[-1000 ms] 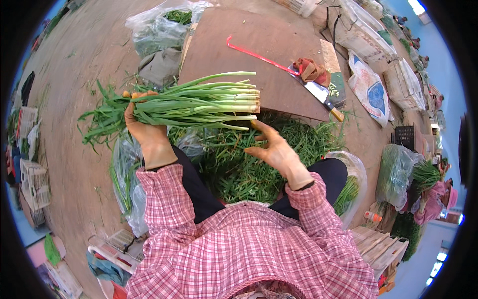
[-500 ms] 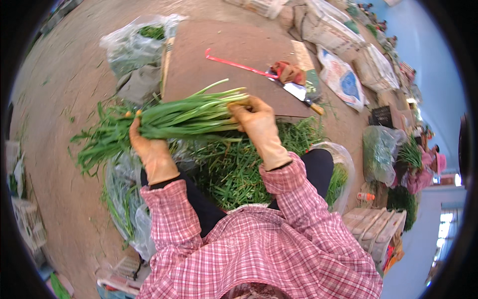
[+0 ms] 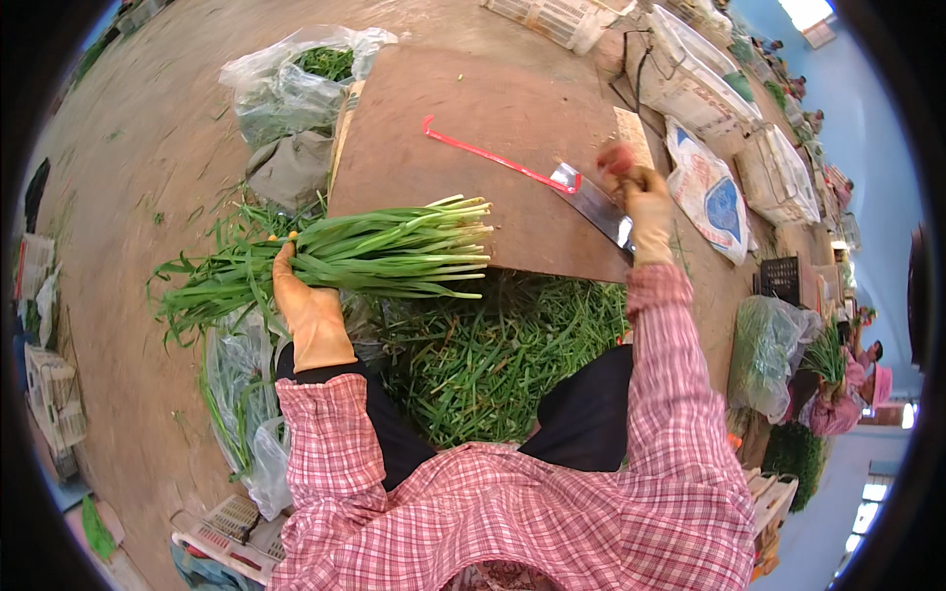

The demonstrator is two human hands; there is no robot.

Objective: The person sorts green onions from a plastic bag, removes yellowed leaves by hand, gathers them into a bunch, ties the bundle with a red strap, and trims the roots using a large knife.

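Observation:
A bunch of garlic chives [image 3: 394,246] with pale cut ends lies sideways in my gloved left hand [image 3: 310,305], which is closed round its leafy part. The pale ends point right, over the near edge of a brown board [image 3: 463,89]. My gloved right hand [image 3: 648,212] is over the board's right side, its fingers closed on a blurred reddish-brown bundle [image 3: 616,158]. Beneath that hand lies a knife [image 3: 596,207] with a broad blade; its handle is hidden. A red strip [image 3: 493,158] runs along the board to the blade.
Loose cut greens [image 3: 503,364] are heaped between my knees below the board. A clear plastic bag of greens [image 3: 305,89] stands at the far left. To the right are a white and blue sack [image 3: 709,192], pale crates [image 3: 778,172] and another person [image 3: 838,404].
My right hand has left the chives' pale ends and moved right to the reddish-brown bundle, which has shifted off its place by the blade. My left hand still holds the bunch.

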